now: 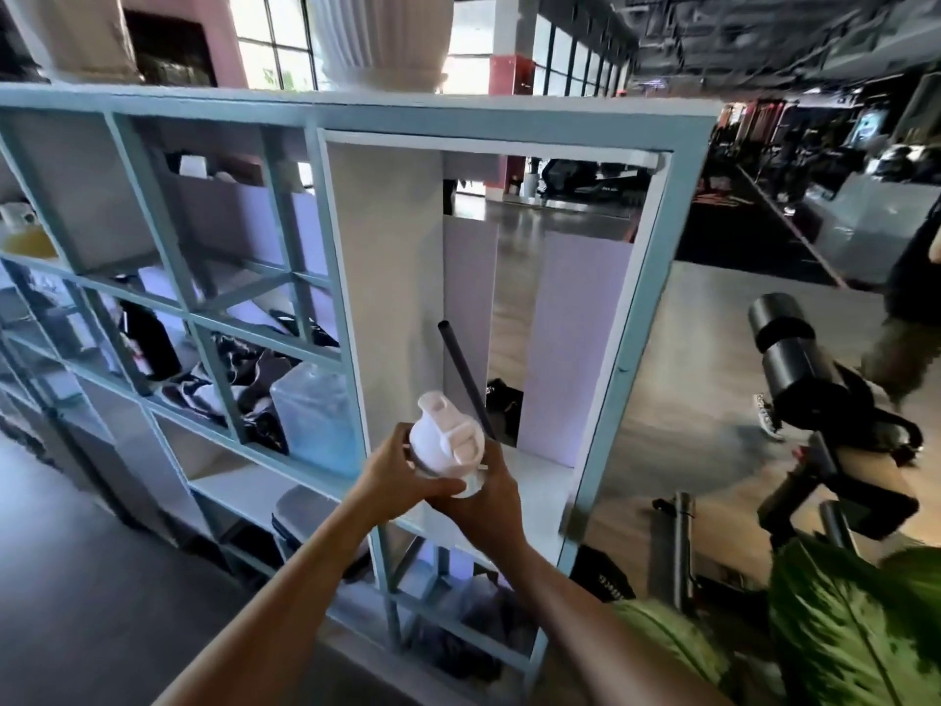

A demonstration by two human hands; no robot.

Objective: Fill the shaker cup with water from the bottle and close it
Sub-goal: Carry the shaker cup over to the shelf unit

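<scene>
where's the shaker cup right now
In the head view, the shaker cup sits low centre, gripped between the left hand and right hand, before the blue shelf's tall open compartment.

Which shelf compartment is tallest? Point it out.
The white-lined compartment at the shelf unit's right end, behind the shaker cup. It spans several rows; the others are small squares.

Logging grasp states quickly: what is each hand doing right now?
Left hand: closed around the white lid of the shaker cup.
Right hand: closed around the shaker cup's body, from below.
</scene>
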